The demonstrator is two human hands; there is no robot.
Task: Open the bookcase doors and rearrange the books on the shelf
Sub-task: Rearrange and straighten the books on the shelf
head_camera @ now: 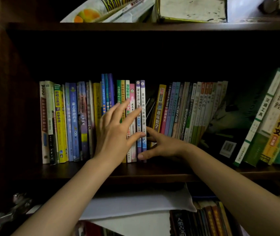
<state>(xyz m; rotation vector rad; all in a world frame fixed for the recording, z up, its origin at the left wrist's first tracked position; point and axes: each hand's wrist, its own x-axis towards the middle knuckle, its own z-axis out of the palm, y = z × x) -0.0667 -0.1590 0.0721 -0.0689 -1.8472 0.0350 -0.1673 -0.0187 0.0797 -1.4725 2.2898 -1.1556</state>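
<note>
Two hands: left hand, right hand. Two matching purple-and-white books side by side at centre. Three tall blue books toward 11 o'clock. Roughly forty book spines on the middle shelf; exact number unclear. One barcoded dark book toward 3 o'clock.
</note>
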